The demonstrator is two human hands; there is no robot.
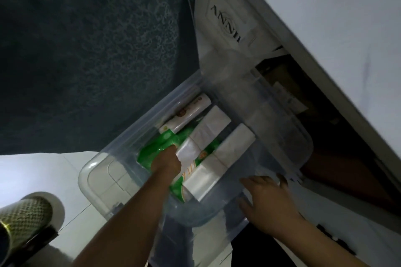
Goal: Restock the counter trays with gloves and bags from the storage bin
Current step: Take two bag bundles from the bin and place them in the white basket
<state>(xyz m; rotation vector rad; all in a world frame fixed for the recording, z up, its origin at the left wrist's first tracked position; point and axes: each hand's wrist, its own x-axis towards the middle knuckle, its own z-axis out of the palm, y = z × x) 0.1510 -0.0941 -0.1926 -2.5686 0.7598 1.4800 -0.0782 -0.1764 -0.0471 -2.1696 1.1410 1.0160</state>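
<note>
Dim, tilted head view. Left hand (pixel 166 163) reaches down into the clear storage bin (pixel 97 182), fingers curled out of sight under a white folded pack (pixel 188 154); it looks like it grips that pack's near end, but the fingertips are hidden so the exact hold is hard to confirm. Right under and beside that hand lies a green packet (pixel 159 145), print unreadable, partly covered by the wrist. Just past the grip, more white folded packs (pixel 211 124) and (pixel 236 144) lie side by side, and another (pixel 204 180) sits just right of the wrist. Beyond the grip at the bin's back, a white roll with orange marks (pixel 186 112); its label is too blurred to read. Whether these are gloves or bags cannot be told. Right hand (pixel 268 198) lies flat, fingers spread and straight, on the translucent bin lid (pixel 271 115), which blurs what's beneath. Dark cabinet opening (pixel 288 84) beyond it, contents unclear. Shoe (pixel 30 214) cut off at the frame's lower-left corner. Dark patterned fabric (pixel 86 50) fills the top left.
</note>
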